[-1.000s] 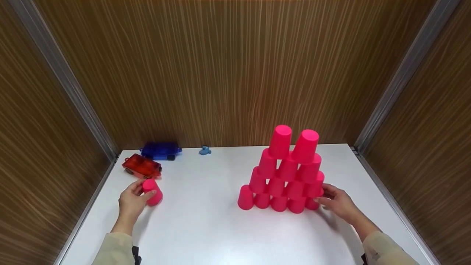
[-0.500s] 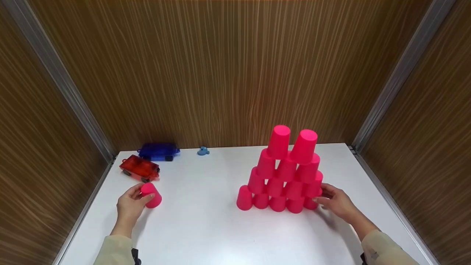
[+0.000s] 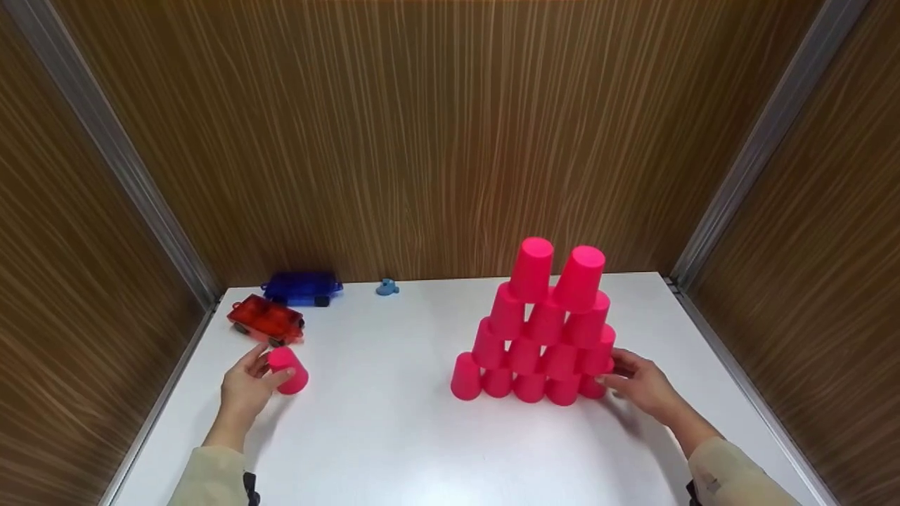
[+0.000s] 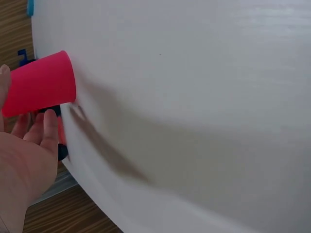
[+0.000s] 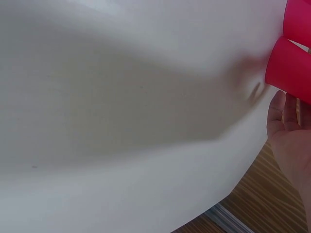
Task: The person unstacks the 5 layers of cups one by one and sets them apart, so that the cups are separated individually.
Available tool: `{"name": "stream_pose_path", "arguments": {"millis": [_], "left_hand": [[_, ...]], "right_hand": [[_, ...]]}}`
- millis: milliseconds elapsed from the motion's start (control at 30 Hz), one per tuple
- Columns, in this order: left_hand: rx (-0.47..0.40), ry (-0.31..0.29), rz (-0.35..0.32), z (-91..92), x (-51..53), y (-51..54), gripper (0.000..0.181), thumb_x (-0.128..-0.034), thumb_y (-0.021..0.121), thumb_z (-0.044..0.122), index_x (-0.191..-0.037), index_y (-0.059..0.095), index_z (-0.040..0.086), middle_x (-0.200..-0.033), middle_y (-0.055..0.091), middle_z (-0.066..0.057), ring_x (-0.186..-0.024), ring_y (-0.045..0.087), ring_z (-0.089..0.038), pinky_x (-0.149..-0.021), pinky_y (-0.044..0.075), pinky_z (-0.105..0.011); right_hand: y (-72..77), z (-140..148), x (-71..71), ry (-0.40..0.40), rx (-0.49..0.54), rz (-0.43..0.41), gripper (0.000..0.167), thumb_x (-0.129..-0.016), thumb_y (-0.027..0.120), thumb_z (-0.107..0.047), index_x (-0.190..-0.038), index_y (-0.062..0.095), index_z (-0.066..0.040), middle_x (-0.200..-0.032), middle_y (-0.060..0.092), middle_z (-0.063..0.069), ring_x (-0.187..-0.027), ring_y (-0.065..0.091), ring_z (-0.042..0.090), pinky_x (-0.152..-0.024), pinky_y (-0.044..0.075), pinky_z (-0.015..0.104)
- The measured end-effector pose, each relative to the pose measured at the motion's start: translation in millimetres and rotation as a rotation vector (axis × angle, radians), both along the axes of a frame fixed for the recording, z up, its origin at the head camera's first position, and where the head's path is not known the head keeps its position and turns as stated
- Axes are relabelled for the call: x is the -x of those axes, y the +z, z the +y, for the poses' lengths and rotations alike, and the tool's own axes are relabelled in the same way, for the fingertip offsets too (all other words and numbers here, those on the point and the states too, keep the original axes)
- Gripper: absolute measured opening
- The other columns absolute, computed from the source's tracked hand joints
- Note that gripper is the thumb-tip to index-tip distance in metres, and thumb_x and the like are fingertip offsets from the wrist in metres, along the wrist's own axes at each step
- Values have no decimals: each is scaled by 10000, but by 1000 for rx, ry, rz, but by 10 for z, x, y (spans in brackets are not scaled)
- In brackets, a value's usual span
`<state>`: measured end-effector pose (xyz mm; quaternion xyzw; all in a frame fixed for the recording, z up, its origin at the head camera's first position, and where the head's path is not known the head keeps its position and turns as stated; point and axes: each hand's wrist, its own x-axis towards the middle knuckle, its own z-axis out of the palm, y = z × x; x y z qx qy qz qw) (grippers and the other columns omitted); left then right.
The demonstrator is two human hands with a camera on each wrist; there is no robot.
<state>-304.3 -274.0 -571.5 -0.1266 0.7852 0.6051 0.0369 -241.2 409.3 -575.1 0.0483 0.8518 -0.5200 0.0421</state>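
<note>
Inside a wood-grain booth, a white table point(image 3: 394, 365) stretches up to the brown back wall point(image 3: 422, 140), between two side walls point(image 3: 84, 316) of the same streaky grain, with grey metal strips point(image 3: 133, 161) along the corners. Glare whitens the near part of the table, and both arms cast soft shadows over it.

The near edge of the table and the pale sleeves point(image 3: 211, 478) are cut off at the bottom of the head view. The right wrist view catches only part of the stack point(image 3: 546, 323), two pink cups cropped at its edge. In the left wrist view, the cup point(image 3: 290, 372) and the left hand point(image 3: 242, 390) cover most of what lies behind them.

That single cup, base up, is at the left of the table. The left thumb lies over its near side and the fingers beside it, slightly spread; whether they pinch it, I cannot tell. At the right, the right hand point(image 3: 643, 390) is at the stack's lower right corner, thumb in front, the other fingers partly hidden behind; their hold is unclear too. The stack has rows of five, four, three and two.

Just behind the cup sits a red cart point(image 3: 266, 318), then a blue cart point(image 3: 302, 288); a small blue toy point(image 3: 387, 287) lies near the back wall.
</note>
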Motion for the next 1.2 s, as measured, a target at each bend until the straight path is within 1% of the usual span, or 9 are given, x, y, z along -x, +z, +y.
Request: {"name": "stream_pose_path", "arguments": {"millis": [100,233,433,567,733,867,967,1067,1200], "left_hand": [[46,-16,-2,-15,-4,122,951,-971,810,209,-1706,209,150,-1711,295,-203,-1574,270,-416,-1171,404,-505],[108,-25,32,6,-15,377,968,-951,830,296,-1705,234,179,-1703,336,-166,-1566,305,-400,-1156,429,-510],[132,-87,176,135,-24,834,948,-931,834,384,-1685,309,153,-1650,436,-154,-1515,421,-352,-1154,432,-449],[133,-157,268,337,6,1136,914,-928,841,382,-1667,358,146,-1615,487,-148,-1488,467,-328,-1139,440,-396],[120,-242,365,695,22,1483,856,-924,849,372,-1636,426,154,-1561,557,-114,-1470,497,-297,-1123,467,-390],[115,-321,455,1050,-30,1753,800,-916,855,377,-1601,486,192,-1528,595,-48,-1436,538,-250,-1093,509,-401],[116,-382,545,1350,-84,1970,751,-907,872,340,-1565,536,208,-1475,636,-14,-1386,582,-201,-1098,514,-401],[127,-442,647,1676,-112,2173,720,-899,885,299,-1537,571,181,-1419,673,-29,-1338,617,-186,-1119,500,-429],[143,-524,731,2109,-127,2363,717,-889,892,309,-1523,590,167,-1389,690,-28,-1307,633,-171,-1112,505,-438]], "right_hand": [[0,1,6,-4,-8,-3,624,-995,769,-219,-1541,513,-57,-1400,611,183,-1238,608,354,-931,608,477],[1,3,22,-8,-27,-3,630,-987,782,-234,-1535,523,-62,-1391,622,181,-1235,611,355,-933,607,465],[-11,-6,32,-1,-27,2,639,-986,782,-231,-1538,514,-54,-1402,615,196,-1261,604,378,-934,609,459],[-14,4,40,0,-21,15,636,-987,779,-222,-1536,513,-45,-1404,614,204,-1263,606,386,-927,613,463],[-30,10,34,2,-14,17,628,-987,780,-221,-1532,520,-49,-1400,619,202,-1257,609,382,-923,613,470],[-24,15,12,5,-27,4,647,-986,784,-237,-1540,509,-48,-1408,615,198,-1258,606,377,-935,609,476],[-5,20,1,9,-41,-4,662,-984,786,-251,-1547,500,-50,-1411,610,195,-1261,603,379,-944,604,482],[17,32,-2,15,-46,-3,668,-986,783,-261,-1553,494,-58,-1415,606,193,-1271,597,385,-948,602,483],[41,47,-9,13,-43,-5,663,-985,784,-277,-1552,501,-81,-1422,602,183,-1288,587,391,-948,603,479]]}}
